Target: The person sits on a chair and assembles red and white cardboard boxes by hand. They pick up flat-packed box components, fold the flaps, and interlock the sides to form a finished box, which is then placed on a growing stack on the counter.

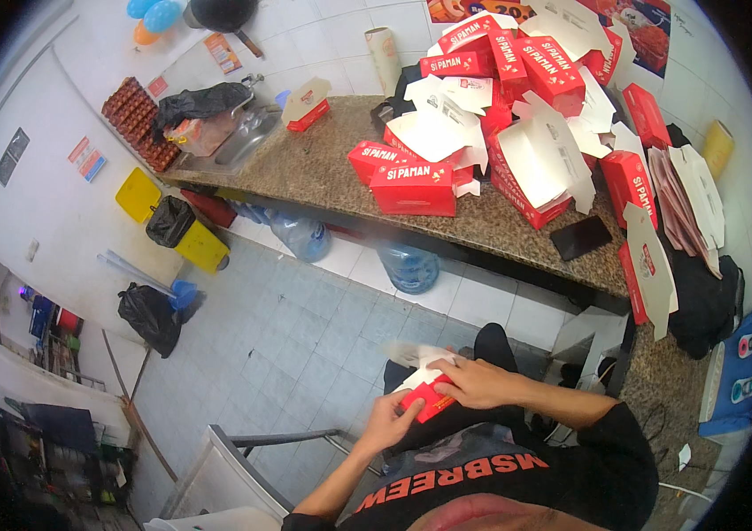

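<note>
One yellow bin point(200, 243) stands far over on the left, on the floor point(287, 327). To its right, up on the stone counter point(349, 133), is the sink point(232, 157). A little open box point(308, 111) sits near it. If water splashed that way, I think the card could go soft.

Next comes my left hand point(389, 421). It pinches the near left side of the red and white box point(431, 402), which is right in front of me, lower than the counter. If my thumb pushed too hard, it could make a dent. My right hand point(479, 382) grips the other side, by the white flaps point(423, 356). They look blurry, so I can't tell how they are bent. A pull the wrong way could rip them. If both hands slipped, the box could drop and get dirty.

Up and to the right is a big messy heap of boxes point(553, 75). They lean on each other, so one bump could make some slide. A black phone point(581, 237) lies just beside the heap, near the counter's front edge. A sliding box could push it off. Last, a box with a tall flap point(650, 265) stands near the edge too. My elbow could knock it down if I swung it out.
</note>
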`<state>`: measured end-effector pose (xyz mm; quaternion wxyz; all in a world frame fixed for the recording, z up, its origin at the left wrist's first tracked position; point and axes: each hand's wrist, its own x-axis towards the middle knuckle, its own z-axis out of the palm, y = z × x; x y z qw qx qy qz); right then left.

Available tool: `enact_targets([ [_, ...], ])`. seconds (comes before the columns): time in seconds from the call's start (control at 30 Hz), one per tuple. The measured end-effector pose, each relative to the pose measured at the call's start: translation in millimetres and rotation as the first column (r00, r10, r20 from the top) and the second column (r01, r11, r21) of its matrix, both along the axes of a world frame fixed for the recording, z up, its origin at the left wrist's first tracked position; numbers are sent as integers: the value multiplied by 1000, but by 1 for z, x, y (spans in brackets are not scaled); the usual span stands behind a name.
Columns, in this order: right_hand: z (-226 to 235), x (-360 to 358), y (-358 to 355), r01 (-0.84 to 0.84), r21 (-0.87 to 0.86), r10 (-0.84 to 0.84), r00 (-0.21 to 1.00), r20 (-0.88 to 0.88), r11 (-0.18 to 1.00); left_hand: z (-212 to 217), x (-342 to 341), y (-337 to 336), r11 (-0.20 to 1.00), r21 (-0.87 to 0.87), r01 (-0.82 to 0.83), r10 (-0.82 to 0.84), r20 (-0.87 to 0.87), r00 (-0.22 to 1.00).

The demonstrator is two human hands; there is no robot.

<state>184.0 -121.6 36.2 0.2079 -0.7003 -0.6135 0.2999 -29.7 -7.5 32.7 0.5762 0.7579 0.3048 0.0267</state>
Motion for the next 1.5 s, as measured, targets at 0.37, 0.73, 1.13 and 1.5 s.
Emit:
enact_targets([
  [0.37,-40,3,0,-51,127,82,964,-253,991,2,27,-18,542,809,-225,34,247,969],
  [0.73,10,1,32,408,313,-120,750,-650,858,-26,63,-14,840,341,-422,258,432,864],
  [1.13,-13,-23,39,536,121,-116,387,-915,835,-41,62,-5,802,432,-413,188,474,860],
  [1.5,218,137,68,268,828,-289,948,-135,492,-129,30,42,880,451,-150,110,113,988],
])
